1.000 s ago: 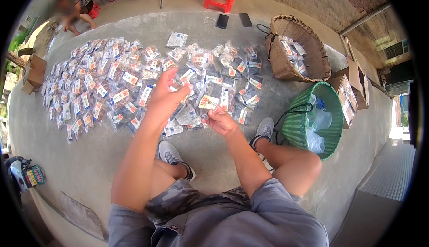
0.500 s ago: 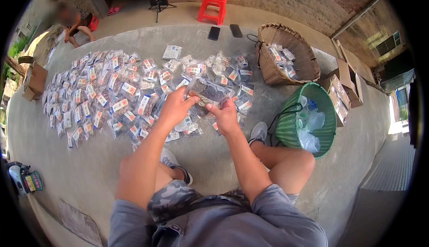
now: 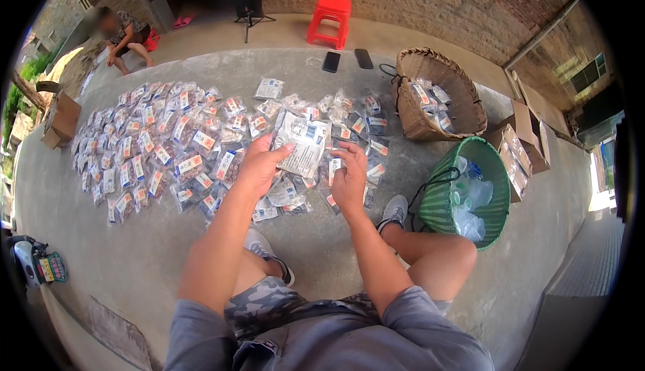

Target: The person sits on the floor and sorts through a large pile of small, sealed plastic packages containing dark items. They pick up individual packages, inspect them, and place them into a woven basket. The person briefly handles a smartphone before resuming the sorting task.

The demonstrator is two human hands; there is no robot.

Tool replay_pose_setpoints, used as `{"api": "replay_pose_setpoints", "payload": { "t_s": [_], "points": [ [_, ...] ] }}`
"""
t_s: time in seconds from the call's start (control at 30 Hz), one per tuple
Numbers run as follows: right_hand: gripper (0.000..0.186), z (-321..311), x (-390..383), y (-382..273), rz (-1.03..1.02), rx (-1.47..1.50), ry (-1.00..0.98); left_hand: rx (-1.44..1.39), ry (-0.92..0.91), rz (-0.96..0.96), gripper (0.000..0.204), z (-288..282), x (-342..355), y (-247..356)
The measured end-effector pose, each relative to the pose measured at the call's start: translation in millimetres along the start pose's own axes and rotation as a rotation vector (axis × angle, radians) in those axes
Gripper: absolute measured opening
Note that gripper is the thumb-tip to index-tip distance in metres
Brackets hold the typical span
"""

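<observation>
My left hand grips a flat white packet with dark print by its left edge, thumb across the front. Beside the packet's right edge is my right hand, its fingers loosely bent and apart, with nothing visible in them. Below and around both hands lie many small clear plastic packets with orange-and-white labels, spread over the concrete. Another whitish packet lies at the far side of the spread.
A brown woven basket holding labelled packets stands at the right, near a green basket of clear plastic. Cardboard boxes stand beyond them. Two phones lie near a red stool. A person sits at the far left.
Both hands held a clear-faced packet with dark contents; now a white printed face shows in my left hand. My right hand has let go of the edge. The view has shifted slightly.
</observation>
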State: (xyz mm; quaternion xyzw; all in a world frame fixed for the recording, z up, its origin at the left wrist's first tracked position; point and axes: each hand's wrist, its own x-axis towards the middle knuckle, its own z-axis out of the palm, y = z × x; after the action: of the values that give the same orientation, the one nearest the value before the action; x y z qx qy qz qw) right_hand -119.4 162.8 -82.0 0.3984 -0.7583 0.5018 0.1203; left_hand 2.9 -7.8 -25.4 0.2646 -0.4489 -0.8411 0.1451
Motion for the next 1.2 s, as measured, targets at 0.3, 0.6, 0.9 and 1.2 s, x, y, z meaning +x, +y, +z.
{"api": "replay_pose_setpoints", "payload": {
  "t_s": [0.3, 0.6, 0.9, 1.2],
  "points": [
    [0.042, -4.1, 7.1, -6.4, 0.877, 1.118, -0.552, 0.596, 0.146, 0.198, 0.040, 20.4, -4.8, -4.4],
    [0.037, -77.5, 83.1, -71.0, 0.685, 0.735, -0.765, 0.237, -0.183, 0.238, 0.050, 40.4, -33.6, 28.6],
    [0.029, -108.6, 134.3, 42.2, 0.898, 0.928, -0.410, 0.648, 0.634, 0.305, 0.036, -101.3, -150.2, 48.0],
    [0.034, -107.1, 156.0, 220.1, 1.028, 0.900, 0.150, 0.753, 0.482, -1.070, 0.038, -201.5, -256.5, -269.1]
  ]
}}
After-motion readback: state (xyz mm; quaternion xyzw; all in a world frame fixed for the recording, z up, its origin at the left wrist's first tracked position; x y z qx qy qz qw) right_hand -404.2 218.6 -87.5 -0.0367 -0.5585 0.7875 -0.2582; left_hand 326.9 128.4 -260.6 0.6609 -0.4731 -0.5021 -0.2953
